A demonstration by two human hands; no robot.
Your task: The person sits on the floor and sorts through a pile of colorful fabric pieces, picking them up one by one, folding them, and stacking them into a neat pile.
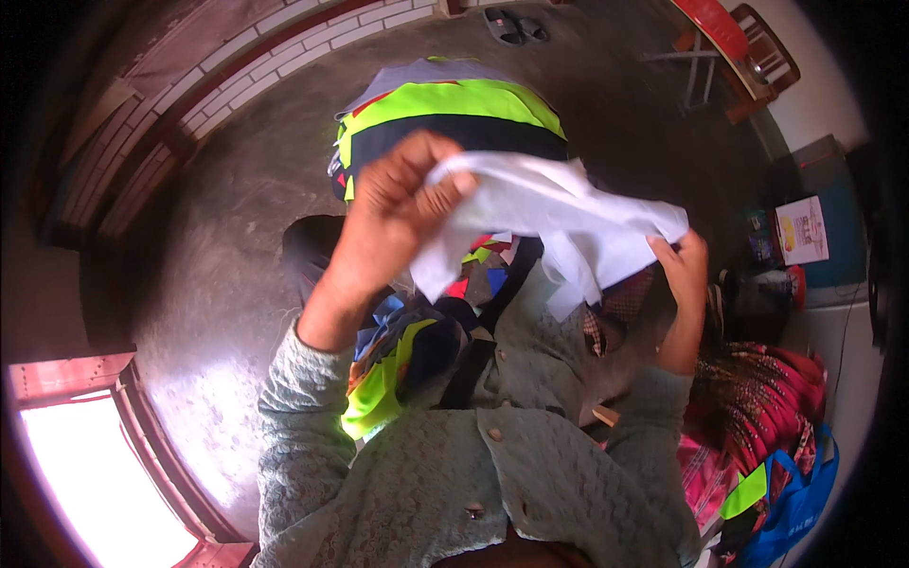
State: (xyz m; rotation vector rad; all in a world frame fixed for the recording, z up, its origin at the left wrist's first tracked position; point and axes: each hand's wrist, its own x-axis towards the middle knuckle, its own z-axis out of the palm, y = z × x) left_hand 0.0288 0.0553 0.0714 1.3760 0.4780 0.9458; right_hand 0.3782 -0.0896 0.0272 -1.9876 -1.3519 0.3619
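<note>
A white piece of cloth (511, 194) is stretched between my two hands in front of my chest, with a loose strip hanging from its middle. My left hand (402, 204) pinches its upper left edge between thumb and fingers. At the right end, my right hand (684, 265) grips the other corner, thumb on top. Beyond the cloth stands a pile of folded fabric (454, 102) in neon yellow, dark navy and grey. Below my left forearm, more neon yellow and dark fabric (383, 383) lies bunched by my lap. Small coloured scraps (497, 279) show under the white cloth.
Red patterned fabric (757, 388) and a blue bag (800, 502) lie to my right. Dark sandals (516, 26) rest on the floor at the far side. A red table or stool (715, 28) stands far right. A bright doorway or window (104, 483) is at lower left.
</note>
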